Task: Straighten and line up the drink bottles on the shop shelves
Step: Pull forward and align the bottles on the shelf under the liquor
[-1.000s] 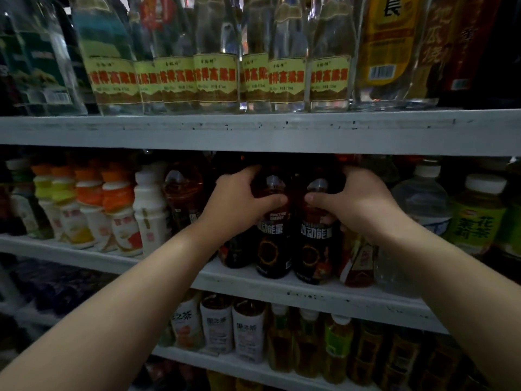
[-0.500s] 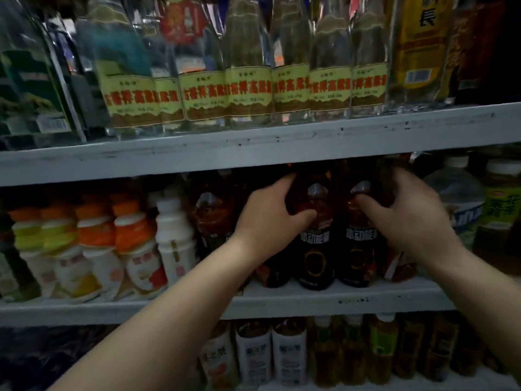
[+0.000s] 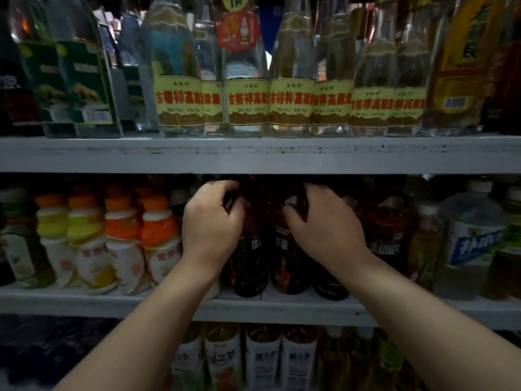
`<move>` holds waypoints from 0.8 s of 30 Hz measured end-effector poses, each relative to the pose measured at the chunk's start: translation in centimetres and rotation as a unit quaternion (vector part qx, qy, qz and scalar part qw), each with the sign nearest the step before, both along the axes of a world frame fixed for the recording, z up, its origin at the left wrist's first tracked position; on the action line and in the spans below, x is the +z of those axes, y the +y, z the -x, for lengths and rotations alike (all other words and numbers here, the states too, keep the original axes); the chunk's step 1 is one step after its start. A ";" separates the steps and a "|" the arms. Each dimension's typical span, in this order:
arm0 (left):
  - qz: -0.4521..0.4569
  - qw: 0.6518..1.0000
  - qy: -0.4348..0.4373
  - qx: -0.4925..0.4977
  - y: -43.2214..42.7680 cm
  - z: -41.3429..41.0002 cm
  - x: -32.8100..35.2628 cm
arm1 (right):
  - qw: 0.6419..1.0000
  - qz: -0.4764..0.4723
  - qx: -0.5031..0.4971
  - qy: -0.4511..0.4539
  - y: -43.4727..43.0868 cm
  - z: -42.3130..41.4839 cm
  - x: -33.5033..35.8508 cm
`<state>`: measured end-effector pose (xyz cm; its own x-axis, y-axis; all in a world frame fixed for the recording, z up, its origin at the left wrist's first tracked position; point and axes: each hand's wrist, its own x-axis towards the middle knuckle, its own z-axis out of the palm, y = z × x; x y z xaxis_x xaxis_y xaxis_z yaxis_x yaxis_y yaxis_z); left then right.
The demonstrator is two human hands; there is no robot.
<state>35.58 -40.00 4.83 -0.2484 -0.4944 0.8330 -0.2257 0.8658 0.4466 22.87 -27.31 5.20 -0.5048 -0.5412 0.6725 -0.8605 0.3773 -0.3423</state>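
Dark brown drink bottles with black labels stand upright on the middle shelf (image 3: 282, 309). My left hand (image 3: 212, 225) curls around the neck of the left dark bottle (image 3: 251, 263). To its right, my right hand (image 3: 321, 224) grips the upper part of the neighbouring dark bottle (image 3: 287, 261). A third dark bottle (image 3: 386, 232) stands free at the right of my right hand. The caps are hidden under the upper shelf edge.
Orange-capped milky bottles (image 3: 160, 235) crowd the left of the middle shelf, water and tea bottles (image 3: 470, 238) the right. Clear glass bottles with yellow labels (image 3: 290, 100) line the upper shelf (image 3: 253, 156). White-labelled tea bottles (image 3: 296, 359) fill the shelf below.
The view has tilted up and shifted. Both hands have moved higher on the dark bottles, toward their necks, and closer under the upper shelf.
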 end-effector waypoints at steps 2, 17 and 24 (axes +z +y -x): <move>-0.036 0.998 -0.013 0.041 -0.7 0.1 0.2 | 1.000 -0.004 -0.029 -0.007 -1.3 -0.3 0.5; -0.161 0.974 -0.153 -0.037 -2.8 0.0 1.1 | 0.993 0.002 0.024 -0.118 -2.2 1.2 0.6; -0.288 0.905 -0.226 -0.218 -2.8 -1.2 2.8 | 0.967 0.000 0.130 -0.218 -1.6 2.1 2.0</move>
<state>36.81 -42.84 7.63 -0.7749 -0.5877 0.2329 -0.1911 0.5690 0.7998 20.81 -28.89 7.21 -0.5872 -0.6877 0.4269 -0.7007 0.1678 -0.6935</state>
